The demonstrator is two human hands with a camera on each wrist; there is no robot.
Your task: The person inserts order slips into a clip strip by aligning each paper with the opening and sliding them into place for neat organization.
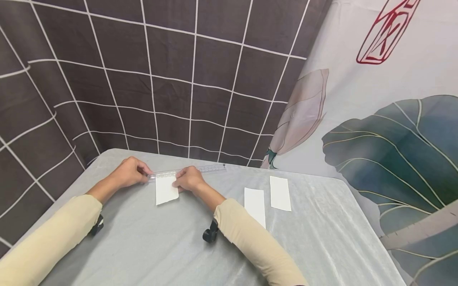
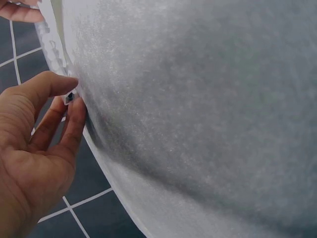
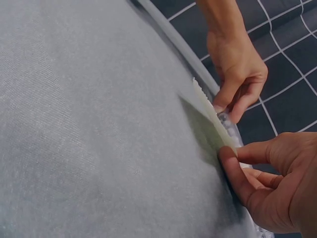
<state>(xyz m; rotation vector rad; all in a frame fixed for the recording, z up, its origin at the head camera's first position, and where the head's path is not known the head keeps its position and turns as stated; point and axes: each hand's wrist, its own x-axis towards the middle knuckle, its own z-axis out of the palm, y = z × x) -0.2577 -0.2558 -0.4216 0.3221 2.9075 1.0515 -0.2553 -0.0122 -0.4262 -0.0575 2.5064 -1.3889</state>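
A clear plastic ruler (image 1: 211,168) lies across the top edge of a small white sheet of paper (image 1: 167,191) in the head view. My left hand (image 1: 130,173) pinches the ruler's left end between thumb and fingers. In the left wrist view, that end shows a small dark spot at the fingertips. My right hand (image 1: 189,178) holds the paper by its upper right side, close against the ruler. From the right wrist, the paper (image 3: 214,115) stands edge-on between thumb and finger, with the ruler (image 3: 227,122) right behind it.
Two more white paper pieces (image 1: 280,193) (image 1: 255,202) lie to the right on the grey cloth-covered table (image 1: 143,246), the nearer one partly hidden by my right sleeve. Behind the table's far edge hangs a dark grid-patterned curtain (image 1: 171,95); a leaf-printed cloth (image 1: 400,155) hangs at right.
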